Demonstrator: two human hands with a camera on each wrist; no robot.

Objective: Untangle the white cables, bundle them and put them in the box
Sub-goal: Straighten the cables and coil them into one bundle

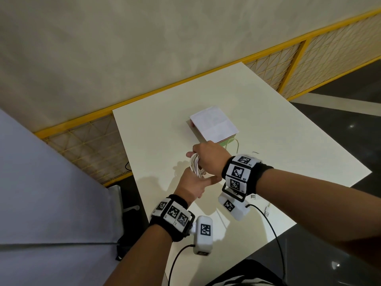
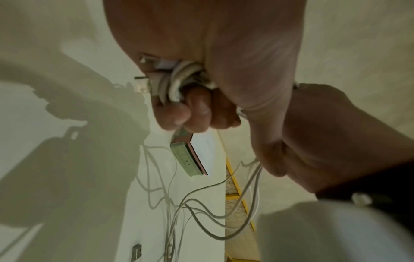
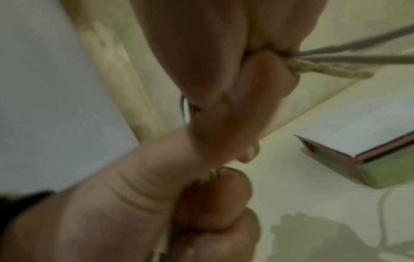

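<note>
I saw both hands up above the white counter [image 1: 268, 124], close together, with a bunch of white cables [image 1: 196, 167] between them. My right hand [image 1: 210, 156] was on top. Its fingers were curled tight round the upper part of the bunch. My left hand [image 1: 190, 187] was just below it, and it held the lower part of the same bunch. From the left wrist view I could see looped cable and two plug ends [image 2: 143, 83] squeezed in the fingers [image 2: 195, 109]. More loose cable [image 2: 201, 203] hung down from the hands and lay in thin curvy lines on the counter.

The box [image 1: 214, 123] sat on the counter just past the hands. It had a white top, a pink edge and a green side. The cables were not in the box. One small plug [image 1: 267, 211] lay on the counter near my right wrist, and a little square thing [image 1: 253, 196] lay beside it.
</note>
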